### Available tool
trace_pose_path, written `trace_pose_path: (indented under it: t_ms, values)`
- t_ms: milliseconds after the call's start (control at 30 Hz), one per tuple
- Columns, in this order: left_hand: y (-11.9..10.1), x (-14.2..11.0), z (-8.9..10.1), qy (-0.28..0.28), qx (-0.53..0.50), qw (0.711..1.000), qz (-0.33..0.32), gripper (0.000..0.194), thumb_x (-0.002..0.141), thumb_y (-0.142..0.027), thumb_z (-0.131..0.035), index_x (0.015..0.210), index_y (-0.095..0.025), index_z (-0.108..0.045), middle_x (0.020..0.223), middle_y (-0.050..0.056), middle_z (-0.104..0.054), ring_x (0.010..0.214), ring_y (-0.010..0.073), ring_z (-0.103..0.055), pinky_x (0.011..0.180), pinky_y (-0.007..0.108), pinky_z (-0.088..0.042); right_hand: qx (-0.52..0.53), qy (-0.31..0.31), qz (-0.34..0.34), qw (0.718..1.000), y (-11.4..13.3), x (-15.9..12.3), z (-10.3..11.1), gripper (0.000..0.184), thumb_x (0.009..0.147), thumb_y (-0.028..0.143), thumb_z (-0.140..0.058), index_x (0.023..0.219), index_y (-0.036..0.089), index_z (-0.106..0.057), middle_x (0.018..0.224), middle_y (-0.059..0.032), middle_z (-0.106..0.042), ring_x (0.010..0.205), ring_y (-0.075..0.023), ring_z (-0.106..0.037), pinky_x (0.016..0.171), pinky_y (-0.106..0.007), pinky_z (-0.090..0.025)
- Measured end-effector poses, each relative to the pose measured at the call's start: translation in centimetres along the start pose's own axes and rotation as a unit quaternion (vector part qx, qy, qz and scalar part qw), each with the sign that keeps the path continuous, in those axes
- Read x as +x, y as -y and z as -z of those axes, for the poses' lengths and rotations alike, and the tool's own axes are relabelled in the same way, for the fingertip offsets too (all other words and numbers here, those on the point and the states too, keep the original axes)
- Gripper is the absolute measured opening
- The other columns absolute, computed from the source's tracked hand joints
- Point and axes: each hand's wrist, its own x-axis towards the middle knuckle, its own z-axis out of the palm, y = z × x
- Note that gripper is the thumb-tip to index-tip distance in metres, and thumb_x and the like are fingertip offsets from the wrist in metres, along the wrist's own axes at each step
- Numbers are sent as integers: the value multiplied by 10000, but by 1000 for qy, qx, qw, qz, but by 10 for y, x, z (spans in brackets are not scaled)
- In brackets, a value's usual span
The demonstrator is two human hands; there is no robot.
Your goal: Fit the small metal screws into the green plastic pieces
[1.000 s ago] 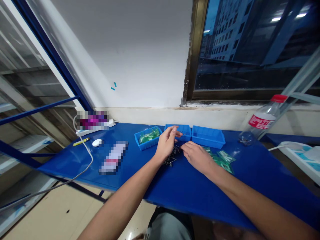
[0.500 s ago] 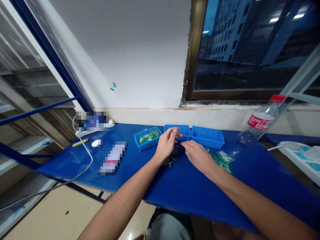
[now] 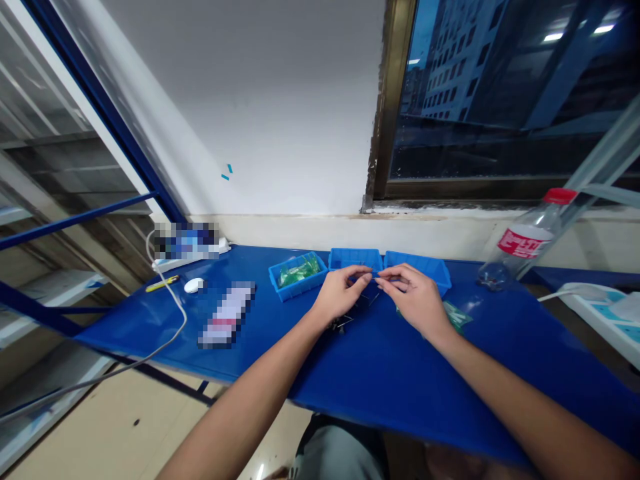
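My left hand (image 3: 345, 288) is closed, thumb and fingers pinched together over the middle of the table. Facing it, my right hand (image 3: 411, 293) is pinched too, and the fingertips of both nearly meet. What they hold is too small to make out. Under and beside my left hand lies a pile of thin dark screws or nails (image 3: 342, 324), partly hidden. Just behind the hands stand a middle blue bin (image 3: 356, 256) and a right blue bin (image 3: 435, 268). Green plastic packets (image 3: 456, 316) lie partly behind my right hand.
A left blue bin (image 3: 296, 289) holds green packets. A plastic bottle (image 3: 525, 240) with a red cap stands at the back right. Leftward on the blue table (image 3: 370, 380) are a yellow cutter (image 3: 162, 284), a white oval object (image 3: 194, 285), a blurred flat object (image 3: 227, 317) and a cable (image 3: 181, 313).
My right hand has lifted off the table by the pile and come up to my left hand, its fingers now pinched. My left hand has shifted slightly down and right.
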Motion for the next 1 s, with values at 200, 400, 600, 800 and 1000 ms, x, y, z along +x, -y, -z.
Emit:
trace_pose_path:
  t_ms: [200, 400, 600, 800, 1000]
  values:
    - [11, 4, -4, -2, -121, 992, 22, 276, 912, -377, -745, 1058, -143, -766, 1064, 111, -801, 966, 227, -760, 912, 344, -592, 68, 11, -60, 996, -1, -2, -2, 385, 892, 451, -751, 1163, 185, -690, 943, -71, -728, 897, -227, -762, 883, -409, -659]
    - [13, 6, -6, 10, -247, 968, 37, 501, 839, -350, -841, 1254, -131, -665, 1067, 144, -795, 990, 228, -769, 971, 408, -593, -88, 65, 9, 994, 6, -3, 0, 398, 942, 301, -605, 1323, 197, -661, 966, -71, -721, 774, -187, -689, 766, -349, -632]
    - [1, -2, -3, 19, -151, 988, 34, 551, 924, -483, -738, 1360, -158, -650, 953, 112, -805, 838, 218, -773, 816, 349, -620, -142, 29, 41, 989, 14, -3, 3, 275, 986, 318, -559, 1189, 225, -719, 1024, -81, -749, 759, -197, -690, 704, -326, -581]
    - [3, -3, -6, 59, -121, 991, 17, 399, 922, -469, -732, 1155, -147, -772, 1067, 120, -812, 952, 255, -784, 883, 358, -620, -138, 50, 52, 988, 14, -3, 2, 117, 925, 261, -629, 955, 211, -731, 965, -59, -734, 710, -167, -646, 658, -291, -534]
    - [9, 0, -6, 8, -132, 991, 12, 545, 888, -211, -752, 1413, -177, -613, 1067, 101, -819, 1010, 245, -789, 961, 392, -613, -130, 68, 41, 988, 12, -3, -1, 195, 949, 323, -626, 1057, 214, -745, 991, -72, -731, 791, -193, -663, 693, -312, -546]
